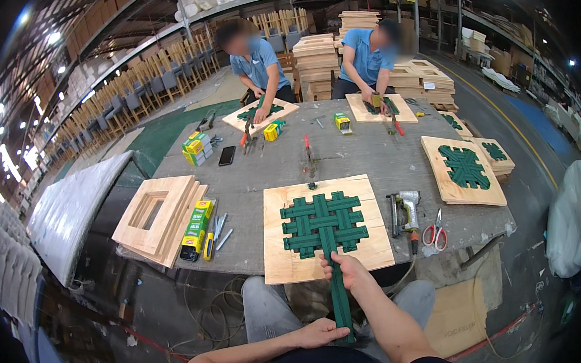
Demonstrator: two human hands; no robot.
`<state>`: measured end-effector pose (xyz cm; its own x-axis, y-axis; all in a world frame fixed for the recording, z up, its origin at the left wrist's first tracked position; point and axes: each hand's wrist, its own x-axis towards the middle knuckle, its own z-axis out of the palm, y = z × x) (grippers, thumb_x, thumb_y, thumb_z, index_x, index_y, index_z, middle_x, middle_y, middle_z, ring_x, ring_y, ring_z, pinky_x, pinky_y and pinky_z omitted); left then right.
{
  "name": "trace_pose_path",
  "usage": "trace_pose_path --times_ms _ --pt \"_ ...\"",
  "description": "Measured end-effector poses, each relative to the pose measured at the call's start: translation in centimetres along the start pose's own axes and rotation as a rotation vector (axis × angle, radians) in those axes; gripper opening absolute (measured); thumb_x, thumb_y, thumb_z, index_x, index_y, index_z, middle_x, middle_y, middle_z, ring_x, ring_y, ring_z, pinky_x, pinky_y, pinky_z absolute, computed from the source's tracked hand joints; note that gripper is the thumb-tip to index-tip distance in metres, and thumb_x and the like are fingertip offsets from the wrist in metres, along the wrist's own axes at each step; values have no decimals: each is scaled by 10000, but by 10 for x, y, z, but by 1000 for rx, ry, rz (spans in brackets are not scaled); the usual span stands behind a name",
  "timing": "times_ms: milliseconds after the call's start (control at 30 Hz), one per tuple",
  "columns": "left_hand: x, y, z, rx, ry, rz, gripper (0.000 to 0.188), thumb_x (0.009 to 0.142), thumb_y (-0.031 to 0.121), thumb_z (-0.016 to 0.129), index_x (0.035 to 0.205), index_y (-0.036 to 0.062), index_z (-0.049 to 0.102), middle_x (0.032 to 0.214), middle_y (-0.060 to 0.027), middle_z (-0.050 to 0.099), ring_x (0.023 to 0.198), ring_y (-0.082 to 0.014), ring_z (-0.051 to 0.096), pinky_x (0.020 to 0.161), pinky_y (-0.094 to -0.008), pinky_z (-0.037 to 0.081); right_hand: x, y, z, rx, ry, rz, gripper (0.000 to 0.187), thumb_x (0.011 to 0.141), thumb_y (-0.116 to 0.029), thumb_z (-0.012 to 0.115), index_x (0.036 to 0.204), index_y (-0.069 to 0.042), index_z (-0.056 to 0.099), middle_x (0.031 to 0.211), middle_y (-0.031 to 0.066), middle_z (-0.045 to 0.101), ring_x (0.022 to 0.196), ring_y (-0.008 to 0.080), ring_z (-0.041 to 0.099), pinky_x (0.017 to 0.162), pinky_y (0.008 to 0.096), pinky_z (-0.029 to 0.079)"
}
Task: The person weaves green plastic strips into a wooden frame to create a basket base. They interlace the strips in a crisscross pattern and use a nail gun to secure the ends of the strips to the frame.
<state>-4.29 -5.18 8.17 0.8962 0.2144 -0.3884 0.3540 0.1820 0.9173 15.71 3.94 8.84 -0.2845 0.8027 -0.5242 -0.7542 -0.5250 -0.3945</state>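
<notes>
In front of me a square wooden board point(278, 267) lies at the table's near edge. Green webbing straps point(311, 223) are woven over and under each other across its middle. One long strap point(340, 303) runs from the weave down off the board toward my body. My right hand point(346, 271) is closed around this strap close to the board's near edge. Lower down, my left hand point(324, 332) pinches the same strap near its loose end. The strap looks stretched straight between both hands. The board's opening is hidden under the weave.
Right of the board lie an air staple gun point(408, 212) and red-handled scissors point(436, 231). Left are stacked wooden frames point(158, 220), a yellow-green box point(198, 222) and a phone point(227, 155). Finished-looking woven boards point(461, 168) sit at right. Two people in blue shirts work across the table.
</notes>
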Motion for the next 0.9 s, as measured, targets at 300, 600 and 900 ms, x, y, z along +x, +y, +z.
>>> trace_pose_path --times_ms 300,600,900 --pt "-28 -6 -59 656 343 65 371 970 367 652 1042 4 682 876 -144 686 824 -265 669 758 -388 532 -14 66 -3 -259 308 -162 319 1125 -348 391 1001 -101 550 659 -39 439 488 78 338 433 269 274" --pt "21 43 -105 1349 584 299 779 836 166 684 1558 169 391 1645 -139 301 1521 -439 247 1204 -601 248 -5 101 -34 -701 503 -391 382 1110 -327 446 889 -57 602 664 11 528 531 128 451 498 322 358" --pt "50 27 -125 1464 572 359 838 823 287 672 1591 172 359 1675 -87 298 1533 -413 255 1242 -590 178 -4 91 -37 -761 473 -328 376 1104 -304 465 873 -43 605 675 19 544 597 131 485 574 322 404"
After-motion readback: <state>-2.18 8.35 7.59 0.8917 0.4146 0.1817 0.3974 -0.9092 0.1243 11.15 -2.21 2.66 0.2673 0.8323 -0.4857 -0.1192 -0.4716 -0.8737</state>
